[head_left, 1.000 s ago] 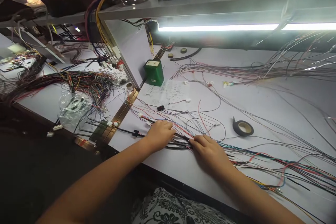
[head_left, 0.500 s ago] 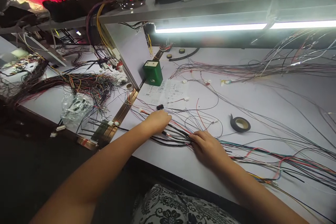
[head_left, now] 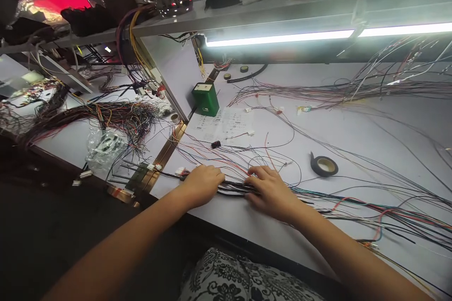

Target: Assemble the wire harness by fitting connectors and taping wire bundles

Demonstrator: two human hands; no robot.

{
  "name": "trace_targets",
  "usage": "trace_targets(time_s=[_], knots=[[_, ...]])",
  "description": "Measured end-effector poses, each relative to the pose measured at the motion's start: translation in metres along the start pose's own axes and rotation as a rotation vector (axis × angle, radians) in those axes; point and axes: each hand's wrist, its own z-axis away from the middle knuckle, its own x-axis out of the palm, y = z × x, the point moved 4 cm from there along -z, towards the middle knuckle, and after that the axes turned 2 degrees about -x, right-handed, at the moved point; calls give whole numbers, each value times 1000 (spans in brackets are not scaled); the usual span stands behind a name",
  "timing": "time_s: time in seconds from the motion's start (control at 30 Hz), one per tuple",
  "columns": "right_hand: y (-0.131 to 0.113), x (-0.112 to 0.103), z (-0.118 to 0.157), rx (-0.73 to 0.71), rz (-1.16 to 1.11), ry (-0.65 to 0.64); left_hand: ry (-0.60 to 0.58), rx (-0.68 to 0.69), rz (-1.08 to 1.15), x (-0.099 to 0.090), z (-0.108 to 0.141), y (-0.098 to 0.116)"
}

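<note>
A bundle of black-sleeved wires runs along the front of the white table. My left hand is closed around its left part, with the fingertips hidden underneath. Across the bundle lies my right hand, its thumb on the near side and its fingers on the far side, loosely gripping the wires. A white connector sticks out just left of my left hand. Beyond the hands lies a small black connector. Thin loose wires spread behind the bundle, and coloured wires trail off to the right.
A roll of black tape lies right of my hands. A green box stands by the divider, near a printed sheet. Metal prongs project at the left edge. A lit tube hangs beneath the shelf.
My left hand has moved left and nearer the table's front edge along the bundle. My right hand has shifted slightly left, its fingers more spread. The white connector has come closer to the front.
</note>
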Motion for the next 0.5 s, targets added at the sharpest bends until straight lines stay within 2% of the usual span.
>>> trace_targets(time_s=[0.1, 0.27, 0.4, 0.5], knots=[[-1, 5, -8, -23, 14, -49, 52, -20, 55, 12, 10, 3], [6, 15, -10, 61, 148, 8, 127, -78, 111, 20, 12, 25], [3, 25, 3, 83, 186, 61, 225, -66, 134, 37, 1, 48], [-3, 30, 19, 65, 202, 112, 280, -73, 167, 50, -6, 55]])
